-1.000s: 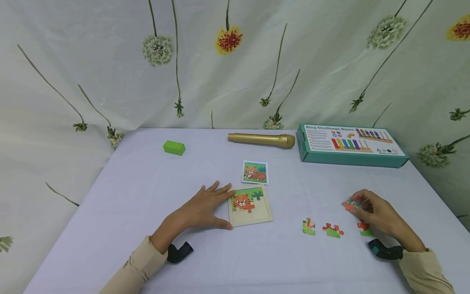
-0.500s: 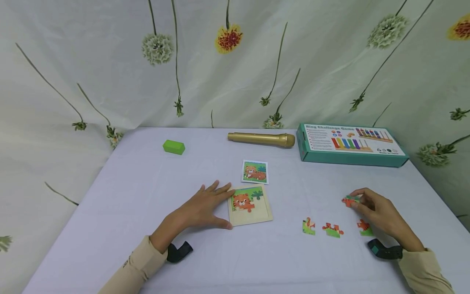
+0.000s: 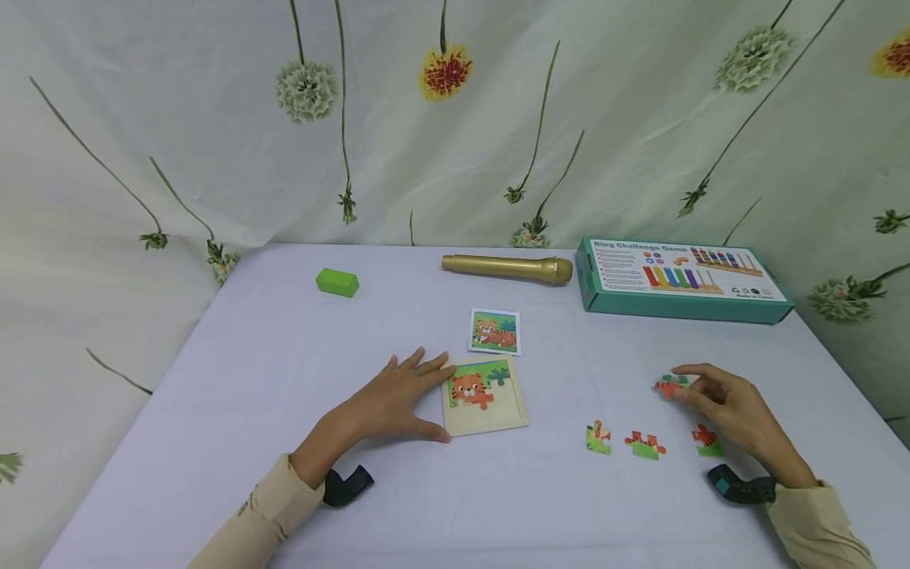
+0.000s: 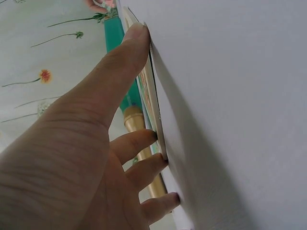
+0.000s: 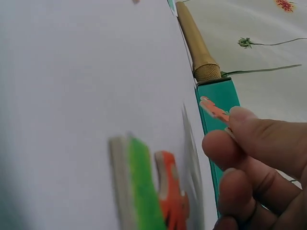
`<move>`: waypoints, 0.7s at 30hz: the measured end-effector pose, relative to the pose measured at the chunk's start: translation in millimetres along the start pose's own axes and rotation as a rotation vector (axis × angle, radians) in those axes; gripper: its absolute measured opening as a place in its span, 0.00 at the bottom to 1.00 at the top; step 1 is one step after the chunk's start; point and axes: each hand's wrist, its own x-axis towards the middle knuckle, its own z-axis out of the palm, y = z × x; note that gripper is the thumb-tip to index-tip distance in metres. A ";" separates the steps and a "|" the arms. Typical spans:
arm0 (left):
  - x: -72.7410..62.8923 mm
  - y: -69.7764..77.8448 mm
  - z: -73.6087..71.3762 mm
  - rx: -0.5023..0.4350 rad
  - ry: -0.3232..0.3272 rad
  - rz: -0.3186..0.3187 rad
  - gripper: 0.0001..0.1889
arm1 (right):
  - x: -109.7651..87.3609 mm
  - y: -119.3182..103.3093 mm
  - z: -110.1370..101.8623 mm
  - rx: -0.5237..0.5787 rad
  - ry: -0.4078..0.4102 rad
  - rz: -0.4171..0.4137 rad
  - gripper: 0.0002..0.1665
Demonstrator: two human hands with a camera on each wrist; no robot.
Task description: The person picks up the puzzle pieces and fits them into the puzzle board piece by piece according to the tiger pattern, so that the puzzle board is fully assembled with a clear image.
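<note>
My left hand [image 3: 398, 405] lies with spread fingers at the left edge of a wooden puzzle board [image 3: 508, 411], which bears a tiger's head and some green background pieces. In the left wrist view the thumb [image 4: 132, 45] and fingertips rest along the board's edge [image 4: 154, 103]. On the right, my right hand [image 3: 735, 407] pinches an orange and green puzzle piece [image 3: 668, 387] between thumb and fingers; the right wrist view shows this piece [image 5: 213, 109] raised above the cloth. Close below that hand lies a loose puzzle piece [image 3: 707, 442], orange over green.
Two more puzzle pieces, one upright [image 3: 598, 438] and one wider [image 3: 645, 446], lie between board and right hand. Behind the board is a tiger picture card [image 3: 494, 331]. Farther back are a green block [image 3: 337, 282], a gold toy microphone [image 3: 508, 269] and a teal game box [image 3: 686, 308].
My right hand has shifted slightly left with the puzzle piece, which has turned in its fingers and now shows more of its green edge. The left hand keeps its place at the board.
</note>
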 end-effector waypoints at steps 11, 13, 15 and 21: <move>-1.0 0.4 -1.1 -0.007 -0.005 -0.007 0.50 | 1.9 -11.5 9.9 0.099 -0.047 -0.026 0.16; -0.8 0.3 -1.1 -0.005 -0.004 -0.006 0.50 | 1.9 -14.2 11.7 0.104 -0.054 -0.032 0.16; -0.7 0.2 -1.0 -0.003 -0.004 -0.004 0.50 | 2.0 -16.8 13.1 0.102 -0.060 -0.039 0.17; -0.6 0.0 -1.0 -0.002 -0.005 -0.005 0.51 | 3.8 -21.5 15.9 0.107 -0.074 -0.038 0.20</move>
